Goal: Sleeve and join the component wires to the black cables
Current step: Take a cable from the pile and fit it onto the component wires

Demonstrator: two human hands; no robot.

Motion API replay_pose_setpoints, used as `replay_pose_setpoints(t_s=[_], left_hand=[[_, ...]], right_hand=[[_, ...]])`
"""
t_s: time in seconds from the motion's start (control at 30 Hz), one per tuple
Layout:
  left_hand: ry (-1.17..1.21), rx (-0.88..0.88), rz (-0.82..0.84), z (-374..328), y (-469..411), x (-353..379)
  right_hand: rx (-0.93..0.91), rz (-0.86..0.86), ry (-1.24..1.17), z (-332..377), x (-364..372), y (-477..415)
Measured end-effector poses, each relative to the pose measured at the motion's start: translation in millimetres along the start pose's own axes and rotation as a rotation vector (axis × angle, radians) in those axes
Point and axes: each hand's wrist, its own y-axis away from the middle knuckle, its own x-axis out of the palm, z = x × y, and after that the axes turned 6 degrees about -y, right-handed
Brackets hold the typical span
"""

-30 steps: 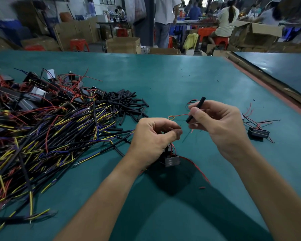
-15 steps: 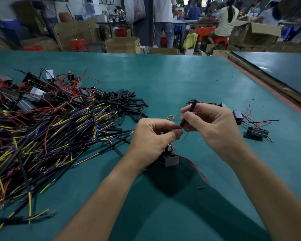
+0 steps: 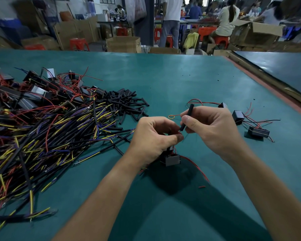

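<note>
A green table (image 3: 181, 80) in a busy workshop bears a big tangle of black cables (image 3: 47, 136) at left, with cut sleeves (image 3: 127, 103) heaped behind it. At centre the left hand (image 3: 155, 138) pinches a red wire (image 3: 179, 132) of the component (image 3: 172, 160) just below it. The right hand (image 3: 210, 129) pinches a tilted black sleeve (image 3: 187, 117) just beside those fingertips.

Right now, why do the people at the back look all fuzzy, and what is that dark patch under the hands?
In the head view the people at the back are soft and smeary, while the wire pile nearby looks sharp; the dark patch on the green table is the shadow of the left hand and right hand.
</note>
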Motion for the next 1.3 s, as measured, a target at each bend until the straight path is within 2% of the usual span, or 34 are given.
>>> replay_pose_setpoints(t_s=[0.53,0.67,0.83,1.03,1.3], left_hand=[[-0.108,-0.112,0.025,-2,0,-4],[-0.347,-0.098,-0.033,3,0,-7],[-0.445,-0.136,0.048,7,0,-6],[-0.384,-0.124,0.046,11,-2,-8],[-0.378,-0.198,0.141,11,-3,-16]], right_hand=[[0.026,0.016,0.156,-2,0,2],[0.014,0.015,0.156,-3,-1,2],[0.029,0.015,0.152,-3,-2,2],[0.065,0.056,0.141,-7,0,1],[0.068,0.070,0.208,-9,1,0]])
